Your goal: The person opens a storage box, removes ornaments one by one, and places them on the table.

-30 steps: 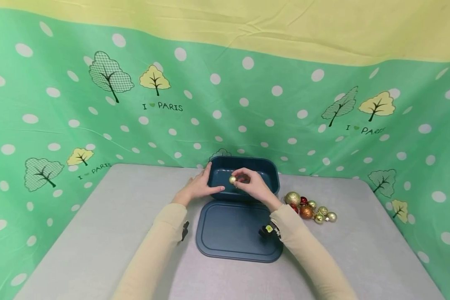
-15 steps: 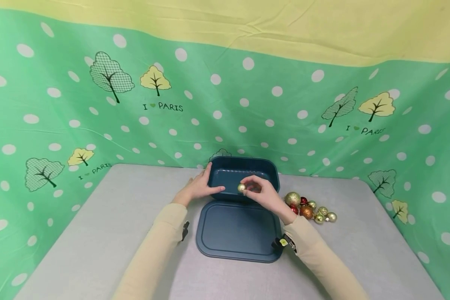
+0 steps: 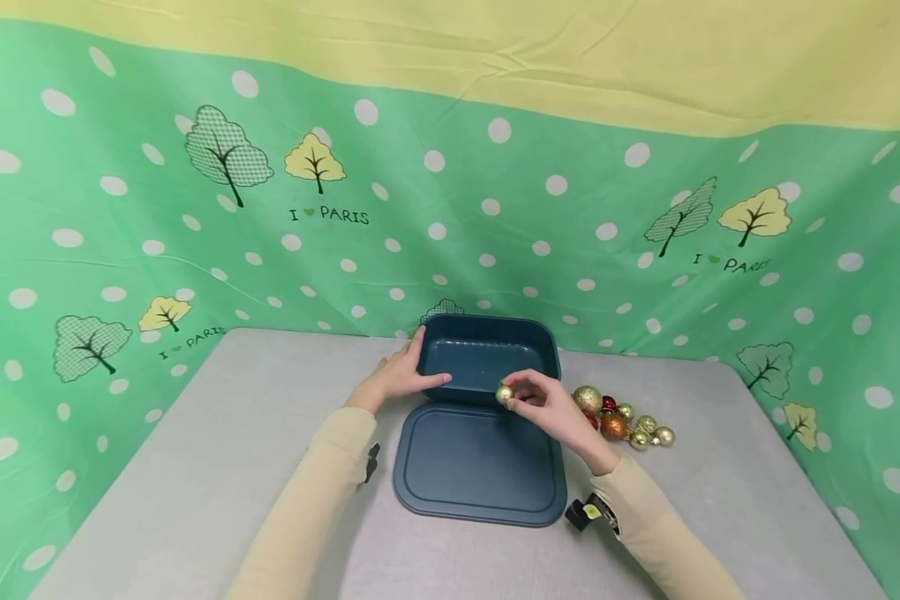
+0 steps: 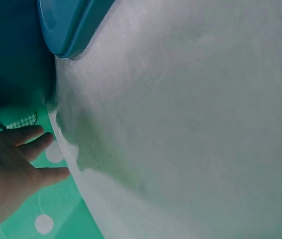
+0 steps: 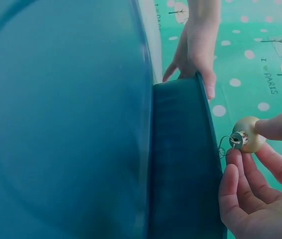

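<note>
My right hand pinches a small gold bauble between thumb and fingertips, above the near rim of a dark blue box. In the right wrist view the bauble shows its silver cap and a thin wire loop. My left hand rests on the left end of the box, thumb along the near rim and fingers spread straight along the side. The left wrist view shows this hand with extended fingers next to the box wall. Directly in front of the box lies a flat blue lid.
To the right of the box several baubles lie clustered on the grey table, among them a large glittery gold bauble and an orange bauble. A green dotted curtain hangs close behind the box.
The right hand has moved right and toward the person with the gold bauble, from over the box's inside to its near rim. The left hand stays on the box.
</note>
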{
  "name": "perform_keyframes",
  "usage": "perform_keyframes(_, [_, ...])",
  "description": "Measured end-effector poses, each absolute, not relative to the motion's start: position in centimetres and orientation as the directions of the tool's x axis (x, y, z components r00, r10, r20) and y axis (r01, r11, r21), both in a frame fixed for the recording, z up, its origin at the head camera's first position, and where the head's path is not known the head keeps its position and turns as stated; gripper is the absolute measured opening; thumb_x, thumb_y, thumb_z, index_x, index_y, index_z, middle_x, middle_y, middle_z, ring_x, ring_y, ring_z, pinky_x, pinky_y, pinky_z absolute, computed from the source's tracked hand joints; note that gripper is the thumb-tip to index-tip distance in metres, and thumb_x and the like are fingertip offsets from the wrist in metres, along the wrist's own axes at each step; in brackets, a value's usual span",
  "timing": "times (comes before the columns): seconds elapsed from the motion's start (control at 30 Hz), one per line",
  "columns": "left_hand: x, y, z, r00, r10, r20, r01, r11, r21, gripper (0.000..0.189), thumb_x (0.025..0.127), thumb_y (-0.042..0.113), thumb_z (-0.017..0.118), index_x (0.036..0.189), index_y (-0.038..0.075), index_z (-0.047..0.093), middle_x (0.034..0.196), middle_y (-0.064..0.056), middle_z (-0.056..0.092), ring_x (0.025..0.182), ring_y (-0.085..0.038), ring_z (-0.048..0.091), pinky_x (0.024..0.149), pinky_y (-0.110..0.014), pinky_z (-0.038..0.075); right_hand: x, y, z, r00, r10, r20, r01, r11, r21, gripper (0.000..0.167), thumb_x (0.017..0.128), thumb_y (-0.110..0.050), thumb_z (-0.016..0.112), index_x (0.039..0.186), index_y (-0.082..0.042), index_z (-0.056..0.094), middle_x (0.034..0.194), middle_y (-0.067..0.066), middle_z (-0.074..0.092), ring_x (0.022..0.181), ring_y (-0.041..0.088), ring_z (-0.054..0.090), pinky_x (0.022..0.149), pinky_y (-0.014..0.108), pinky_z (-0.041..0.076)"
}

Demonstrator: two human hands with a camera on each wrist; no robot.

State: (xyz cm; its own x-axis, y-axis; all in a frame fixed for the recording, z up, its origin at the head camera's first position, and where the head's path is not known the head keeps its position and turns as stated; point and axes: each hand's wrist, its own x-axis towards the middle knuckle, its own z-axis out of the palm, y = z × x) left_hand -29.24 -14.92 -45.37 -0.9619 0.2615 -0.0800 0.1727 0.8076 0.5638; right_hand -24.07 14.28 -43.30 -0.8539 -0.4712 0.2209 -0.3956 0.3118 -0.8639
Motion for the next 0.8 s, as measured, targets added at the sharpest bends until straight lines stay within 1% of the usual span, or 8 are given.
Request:
perform_keyframes(0.17, [-29.3,-14.8,-45.5,-0.962,0.261,-0.086,0.169,0.81,0.562,0.112,0.084,0.064,0.059,0.155,0.007,-0.006,0.155,-0.024,0.019,0.139,-0.039,0.026,0.109,-0.065,0.012,-23.5,15.4,-43.9,-0.849,-0.481,0.22,-0.398,0.308,-0.864,0.024,0.092,-0.003,0.065,0.115,0.002,0.062,0.11,0.018,0.063,0.091,0.027,0.062,0.076,0.032,0.053])
perform_keyframes(0.4, [-29.3,-14.9,-45.6,-0.963,0.256,-0.086,0.164,0.808,0.567,0.112,0.084,0.063,0.06,0.155,0.007,-0.007,0.156,-0.023,0.017,0.14,-0.039,0.024,0.109,-0.065,0.011,-22.7,16.7,-44.5,-0.853,-0.481,0.205,-0.394,0.333,-0.857,0.024,0.09,-0.004,0.067,0.113,0.002,0.063,0.103,0.014,0.064,0.088,0.023,0.063,0.074,0.03,0.054])
perform_keyframes(0.63, [-29.3,-14.9,-45.4,-0.961,0.261,-0.09,0.163,0.8,0.578,0.112,0.085,0.064,0.059,0.155,0.007,-0.007,0.156,-0.024,0.016,0.14,-0.04,0.024,0.109,-0.066,0.011,-22.2,18.3,-45.3,-0.861,-0.465,0.207,-0.384,0.325,-0.864,0.023,0.09,-0.002,0.066,0.113,0.002,0.063,0.104,0.014,0.065,0.09,0.025,0.063,0.077,0.031,0.054])
perform_keyframes(0.8, [-29.3,-14.9,-45.5,-0.961,0.258,-0.097,0.156,0.8,0.579,0.111,0.085,0.063,0.06,0.155,0.008,-0.007,0.157,-0.023,0.015,0.14,-0.039,0.023,0.109,-0.065,0.01,-21.7,19.3,-45.7,-0.855,-0.462,0.236,-0.402,0.304,-0.864,0.023,0.087,0.002,0.067,0.11,0.005,0.064,0.103,0.017,0.065,0.087,0.023,0.063,0.073,0.03,0.054])
